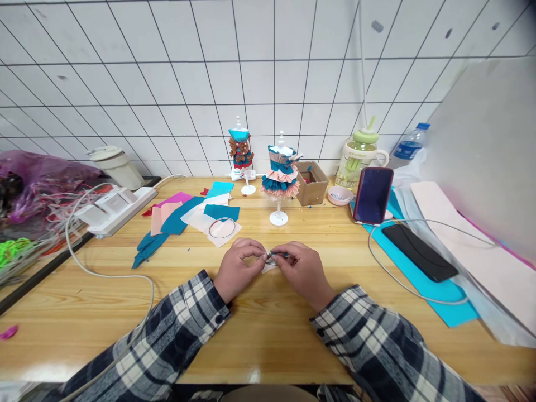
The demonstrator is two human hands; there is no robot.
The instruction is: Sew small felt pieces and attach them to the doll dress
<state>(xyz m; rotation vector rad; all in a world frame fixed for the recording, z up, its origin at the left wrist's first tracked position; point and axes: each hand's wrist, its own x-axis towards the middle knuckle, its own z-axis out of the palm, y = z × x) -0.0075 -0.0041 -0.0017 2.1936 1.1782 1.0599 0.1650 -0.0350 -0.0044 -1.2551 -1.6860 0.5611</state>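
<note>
My left hand [244,267] and my right hand [302,273] meet over the middle of the wooden table, fingertips pinched close together. Between them is a small piece too tiny to name, with bits of pale and dark material showing. A pale pink scrap [268,267] peeks out under the fingertips. Just beyond stands a miniature dress form [281,173] in a ruffled teal and pink paper dress, on a white stand. To the left of it lie a coil of thin wire [222,228], a teal paper piece [180,216] and several other coloured sheets.
A second dressed form [242,151], a cardboard box [313,183] and a pink dish [340,195] stand at the back. A propped phone [374,195], a black phone [419,252] and paper sheets [481,251] are right. A power strip [121,212] and cable [104,274] lie left.
</note>
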